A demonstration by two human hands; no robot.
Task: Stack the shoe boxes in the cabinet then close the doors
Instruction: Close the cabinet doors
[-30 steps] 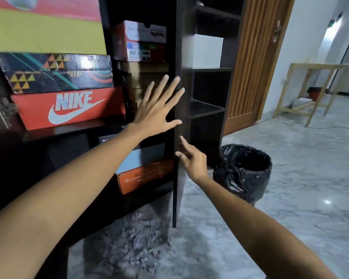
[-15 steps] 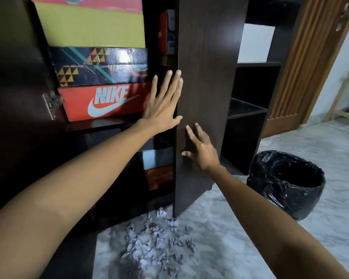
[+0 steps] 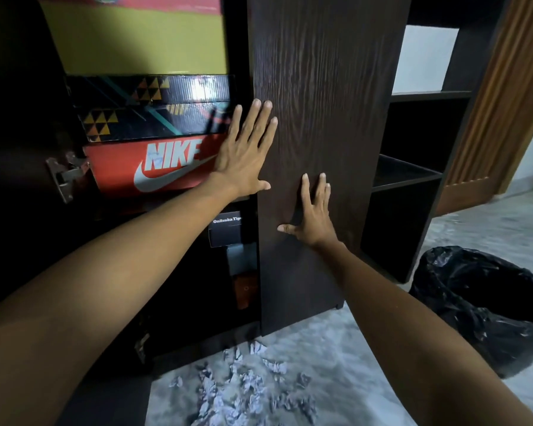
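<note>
Grey marble floor [image 3: 382, 348], dim cabinet ahead. Both my hands flat, fingers spread, holding nothing: right hand [image 3: 313, 215] on the right door [image 3: 320, 103], left hand [image 3: 246, 155] at its edge. Door has swung nearly shut since a second ago. Shoe boxes [image 3: 154, 161] stacked inside; left door [image 3: 19, 149] remains.

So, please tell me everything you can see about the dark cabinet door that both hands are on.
The cabinet door is a tall flat panel of very dark brown, wood-grain board, with no handle visible. It stands upright, covering the right part of the cabinet, while shoe boxes still show to its left. The right hand lies flat on its front, fingers spread; the left hand overlaps its left edge. Its lower corner hangs just above the marbled floor.
</note>
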